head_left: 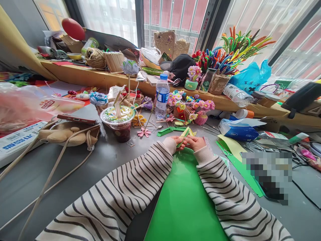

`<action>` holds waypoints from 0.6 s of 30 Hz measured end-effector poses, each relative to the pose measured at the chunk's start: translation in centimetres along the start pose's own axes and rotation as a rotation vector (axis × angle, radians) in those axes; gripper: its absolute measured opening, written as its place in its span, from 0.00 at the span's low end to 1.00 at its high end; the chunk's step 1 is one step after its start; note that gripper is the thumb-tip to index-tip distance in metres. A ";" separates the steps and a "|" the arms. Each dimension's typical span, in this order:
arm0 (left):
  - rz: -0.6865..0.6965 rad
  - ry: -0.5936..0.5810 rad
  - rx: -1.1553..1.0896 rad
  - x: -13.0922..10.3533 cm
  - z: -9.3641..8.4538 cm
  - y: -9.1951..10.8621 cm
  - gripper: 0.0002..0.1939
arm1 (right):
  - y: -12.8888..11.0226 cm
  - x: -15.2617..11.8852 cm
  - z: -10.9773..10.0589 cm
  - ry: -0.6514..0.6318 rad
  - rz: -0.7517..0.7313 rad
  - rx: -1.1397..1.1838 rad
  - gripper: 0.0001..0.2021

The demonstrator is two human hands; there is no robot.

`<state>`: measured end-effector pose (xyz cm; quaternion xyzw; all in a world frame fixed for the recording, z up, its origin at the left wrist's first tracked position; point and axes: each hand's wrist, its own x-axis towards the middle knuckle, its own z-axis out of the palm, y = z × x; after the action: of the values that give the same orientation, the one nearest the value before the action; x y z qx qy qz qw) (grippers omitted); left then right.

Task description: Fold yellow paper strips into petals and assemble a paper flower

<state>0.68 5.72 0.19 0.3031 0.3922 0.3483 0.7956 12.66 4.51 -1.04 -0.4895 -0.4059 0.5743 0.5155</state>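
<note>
My left hand [177, 142] is closed round a narrow folded piece of green and yellow paper [186, 133], which sticks up slanting from the fingers. My right hand [196, 142] meets it fingertip to fingertip, pinching at the paper's lower edge. What lies right between the fingertips is too small to make out. Both hands are above the far end of a glossy green sheet [187, 201] that runs toward me between my striped sleeves. Just behind the left hand lies a folded green paper strip [165, 131].
Left of the hands stand a lidded drink cup [117, 122] and a water bottle [162, 97]. Flower crafts [190, 105] crowd the back. On the right are scissors [227, 152], green and yellow paper [240, 167] and a tissue pack [238, 130]. A phone [77, 119] rests on a beige bag [65, 134].
</note>
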 end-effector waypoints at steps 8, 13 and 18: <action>0.034 -0.065 -0.009 0.2 0.0 -0.2 0.08 | 0.0 0.2 -0.3 0.033 0.024 0.014 0.11; 0.006 -0.085 0.014 0.4 0.0 -0.4 0.07 | 0.3 0.4 -0.5 0.072 -0.012 -0.046 0.12; -0.007 -0.074 0.017 0.8 -0.2 -0.6 0.07 | 0.4 0.3 -0.7 0.080 -0.103 -0.211 0.12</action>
<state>1.03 6.08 -0.68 0.3213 0.3666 0.3306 0.8082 13.29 4.69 -1.64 -0.5419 -0.4680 0.4813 0.5058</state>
